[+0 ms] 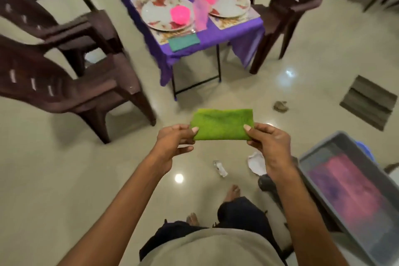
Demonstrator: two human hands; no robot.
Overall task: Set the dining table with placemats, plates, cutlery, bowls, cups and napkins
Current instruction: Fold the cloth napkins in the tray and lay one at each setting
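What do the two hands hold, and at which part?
Both hold one folded green napkin over the floor: the left hand pinches its left end, the right hand pinches its right end.

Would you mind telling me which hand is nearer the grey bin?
Right. The right hand is just left of the grey bin; the left hand is farther left.

Operator wears a beige shirt [207, 248] at 6 o'clock and dark trousers [237, 211]. Forearms and feet [234, 190] are bare.
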